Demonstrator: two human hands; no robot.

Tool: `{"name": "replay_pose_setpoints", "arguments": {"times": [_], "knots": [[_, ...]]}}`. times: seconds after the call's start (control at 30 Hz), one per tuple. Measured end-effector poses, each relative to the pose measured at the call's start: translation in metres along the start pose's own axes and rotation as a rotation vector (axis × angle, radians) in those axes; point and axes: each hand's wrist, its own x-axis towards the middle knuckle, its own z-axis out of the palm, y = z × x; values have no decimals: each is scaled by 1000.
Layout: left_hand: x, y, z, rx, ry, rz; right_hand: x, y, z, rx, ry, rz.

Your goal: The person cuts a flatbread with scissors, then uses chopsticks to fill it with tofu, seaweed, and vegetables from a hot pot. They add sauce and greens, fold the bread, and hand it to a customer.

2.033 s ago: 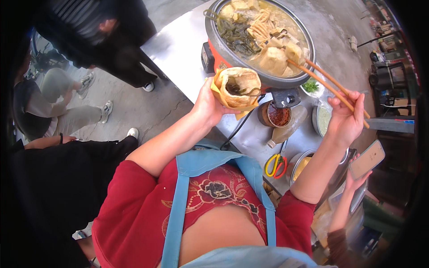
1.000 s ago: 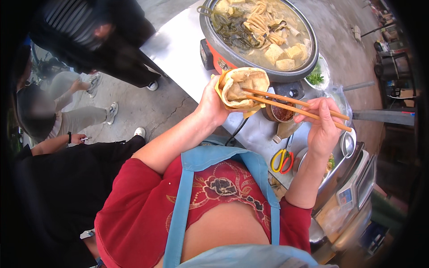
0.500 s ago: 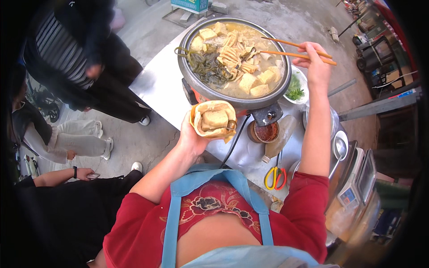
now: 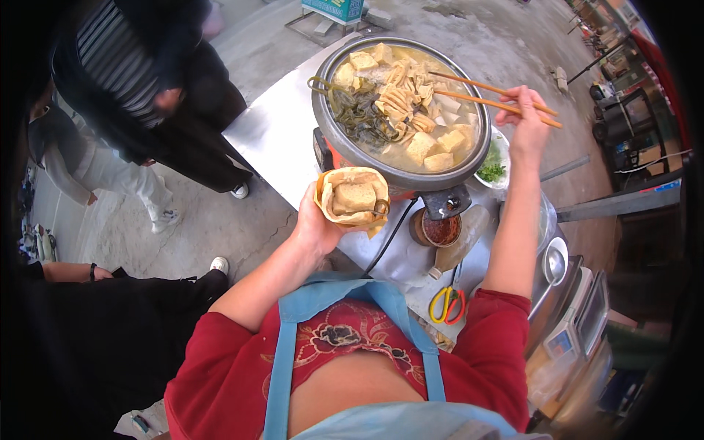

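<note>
My left hand (image 4: 314, 226) is closed round a small bowl (image 4: 320, 192), raised in front of the pot's near side. A thick tofu piece (image 4: 353, 198) and folded tofu skin fill it. My right hand (image 4: 526, 123) grips wooden chopsticks (image 4: 469, 100), their tips apart over the right part of the pot. The wide round pot (image 4: 350, 152) holds pale broth, dark kelp strips (image 4: 358, 114), folded tofu skin (image 4: 400, 92) in the middle and tofu chunks (image 4: 422, 147). Nothing shows clearly pinched between the tips.
Right of the pot sits a bowl of chopped greens (image 4: 493, 167). Nearer are a jar of red sauce (image 4: 441, 229), a bottle (image 4: 463, 242) and scissors (image 4: 443, 304). A ladle (image 4: 555, 264) and a scale (image 4: 576, 315) lie farther right. Several people stand left of the metal table (image 4: 268, 128).
The view has shifted, so the pot appears farther right. Relative to the pot, the chopstick tips have moved slightly left. My left hand still holds the bowl. The phone at far left is out of sight.
</note>
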Motion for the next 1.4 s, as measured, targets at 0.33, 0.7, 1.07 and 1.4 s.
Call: {"name": "replay_pose_setpoints", "arguments": {"times": [0.33,0.7,1.07,1.4], "knots": [[-1,0,2,8,-27,-1,-16,-3,37,145,-35,241],[3,4,-7,5,-24,46,-20,-28,-11,386,59,51],[-3,-1,0,57,31,111,-60,-82,-33,578,-96,84],[-12,-3,1,51,-19,139,-143,-70,4,380,-234,237]]}}
